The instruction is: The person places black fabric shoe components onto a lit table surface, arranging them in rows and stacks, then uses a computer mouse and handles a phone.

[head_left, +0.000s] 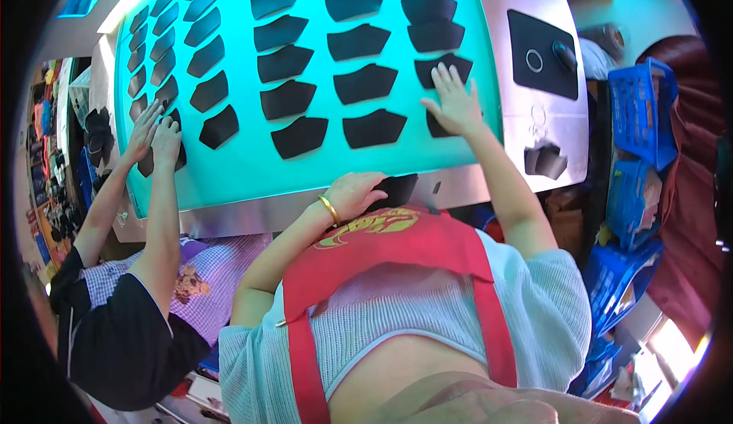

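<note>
Right hand (456,106) spread wide, fingertips on black panel (424,72) atop teal table (237,179); left hand (353,195) curled, gripping black material (401,189).

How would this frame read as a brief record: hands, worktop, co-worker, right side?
Left hand: holds a dark piece at the near edge; gold bangle on wrist
Right hand: spread over a black five-sided piece
Worktop: turquoise, columns of black pieces
Co-worker: both hands over pieces, left
Right side: computer mouse on black mouse pad; blue baskets
</note>
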Motion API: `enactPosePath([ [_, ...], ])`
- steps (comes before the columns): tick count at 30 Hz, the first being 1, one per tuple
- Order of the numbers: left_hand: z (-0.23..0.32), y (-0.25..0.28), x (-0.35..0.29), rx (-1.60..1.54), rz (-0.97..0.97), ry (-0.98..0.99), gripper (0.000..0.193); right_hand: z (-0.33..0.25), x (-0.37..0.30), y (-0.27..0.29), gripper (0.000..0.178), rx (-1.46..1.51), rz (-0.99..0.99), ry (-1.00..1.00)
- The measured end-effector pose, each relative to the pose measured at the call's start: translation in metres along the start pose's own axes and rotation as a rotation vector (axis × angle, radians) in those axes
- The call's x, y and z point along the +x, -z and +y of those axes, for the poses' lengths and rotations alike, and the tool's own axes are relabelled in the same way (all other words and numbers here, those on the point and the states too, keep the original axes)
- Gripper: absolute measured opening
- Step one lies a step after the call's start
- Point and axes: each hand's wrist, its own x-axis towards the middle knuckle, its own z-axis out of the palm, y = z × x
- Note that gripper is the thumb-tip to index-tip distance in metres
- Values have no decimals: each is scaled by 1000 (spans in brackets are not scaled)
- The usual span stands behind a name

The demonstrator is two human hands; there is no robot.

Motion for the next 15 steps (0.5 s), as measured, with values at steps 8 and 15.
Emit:
enactPosePath([
  [8, 52, -27, 66, 29, -57, 84, 34, 52, 115, 65, 14, 327, 390, 59],
  [15, 87, 8, 133, 284, 28, 186, 27, 117, 275, 71, 28, 261, 250, 190],
])
